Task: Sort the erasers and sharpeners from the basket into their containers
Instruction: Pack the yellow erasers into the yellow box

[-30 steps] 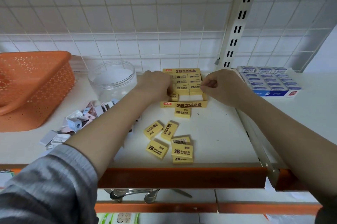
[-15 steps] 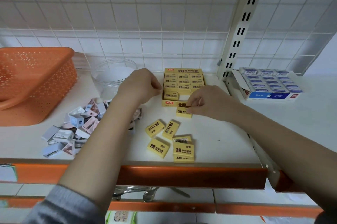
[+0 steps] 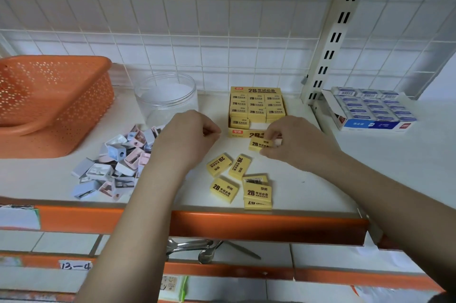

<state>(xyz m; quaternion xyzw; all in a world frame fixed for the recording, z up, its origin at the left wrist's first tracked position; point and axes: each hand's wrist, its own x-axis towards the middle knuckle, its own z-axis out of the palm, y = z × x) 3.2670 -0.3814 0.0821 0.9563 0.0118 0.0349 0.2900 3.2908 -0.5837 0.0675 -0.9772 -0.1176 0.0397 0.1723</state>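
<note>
White shelf (image 3: 308,179) before gridded wall; right hand (image 3: 298,141) fingers pinching yellow eraser (image 3: 259,144), left hand (image 3: 187,134) fingers curled, empty.

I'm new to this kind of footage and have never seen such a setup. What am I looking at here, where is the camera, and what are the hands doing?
There is no machine: a person works with bare hands, and one wide-angle camera worn on the head looks forward and down at a white shelf.

The right hand pinches one yellow eraser just in front of the yellow eraser box, which is partly filled. The left hand is loosely curled; I cannot tell whether it holds anything.

Six loose erasers lie near the shelf's front edge. On the left is a pile of pastel sharpeners, behind them a clear jar and an orange basket. A box of blue-labelled erasers stands at right.
</note>
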